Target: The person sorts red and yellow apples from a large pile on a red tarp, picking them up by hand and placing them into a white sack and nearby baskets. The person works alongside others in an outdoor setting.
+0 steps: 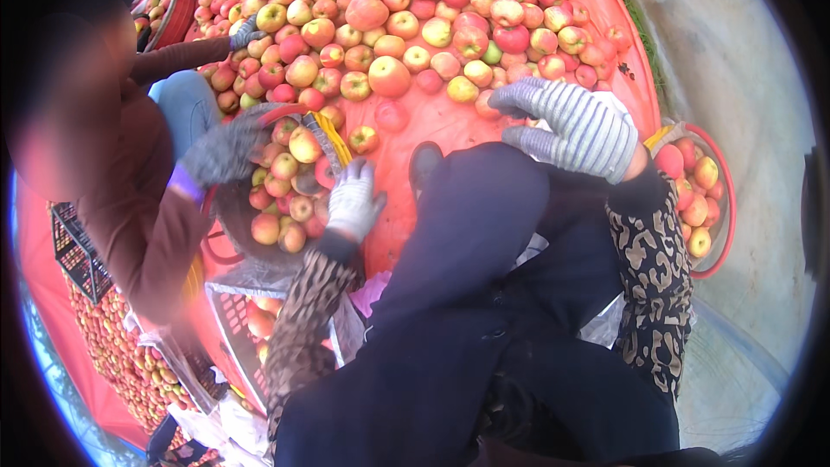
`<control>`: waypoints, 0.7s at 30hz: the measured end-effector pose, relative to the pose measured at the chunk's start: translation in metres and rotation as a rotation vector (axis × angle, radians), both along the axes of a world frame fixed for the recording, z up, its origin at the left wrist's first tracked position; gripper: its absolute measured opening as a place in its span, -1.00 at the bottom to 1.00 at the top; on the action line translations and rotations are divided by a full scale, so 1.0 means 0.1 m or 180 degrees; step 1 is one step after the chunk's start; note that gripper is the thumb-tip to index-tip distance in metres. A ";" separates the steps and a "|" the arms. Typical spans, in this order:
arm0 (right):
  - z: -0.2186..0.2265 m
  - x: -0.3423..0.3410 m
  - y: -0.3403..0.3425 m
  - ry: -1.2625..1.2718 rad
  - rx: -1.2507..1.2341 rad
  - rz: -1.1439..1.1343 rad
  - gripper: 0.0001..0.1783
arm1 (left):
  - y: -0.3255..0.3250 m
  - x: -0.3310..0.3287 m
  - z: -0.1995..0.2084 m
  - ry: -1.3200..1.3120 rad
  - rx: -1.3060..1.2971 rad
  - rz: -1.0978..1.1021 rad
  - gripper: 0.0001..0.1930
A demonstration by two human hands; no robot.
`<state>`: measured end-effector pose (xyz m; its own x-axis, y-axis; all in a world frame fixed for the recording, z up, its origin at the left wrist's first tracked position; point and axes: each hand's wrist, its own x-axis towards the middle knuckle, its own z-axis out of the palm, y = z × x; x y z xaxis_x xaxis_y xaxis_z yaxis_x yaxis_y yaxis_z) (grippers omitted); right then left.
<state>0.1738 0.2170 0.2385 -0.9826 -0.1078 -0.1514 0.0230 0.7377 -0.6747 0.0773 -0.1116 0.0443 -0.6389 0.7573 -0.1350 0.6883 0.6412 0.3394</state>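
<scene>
Left hand (354, 203) placed at right rim of apple-filled bucket (232, 207); grip cannot be told. Right hand (571, 125) stretched leftward, thumb parted; contents hidden. Round apples (389, 76) heaped far, right hand nearer.

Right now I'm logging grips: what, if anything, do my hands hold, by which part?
Cannot be told: your left hand and right hand hide their palms.
</scene>
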 end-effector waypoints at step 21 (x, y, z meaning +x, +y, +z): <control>0.00 0.02 0.05 -0.0189 -0.0025 0.0083 -0.63 | 0.35 -0.43 -0.01 -0.1977 0.2831 0.1689 -0.47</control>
<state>0.1762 0.2223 0.2380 -0.9688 -0.1346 -0.2083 0.0440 0.7333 -0.6785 0.0343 -0.0770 0.0429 -0.9098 0.4043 -0.0942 -0.0272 0.1685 0.9853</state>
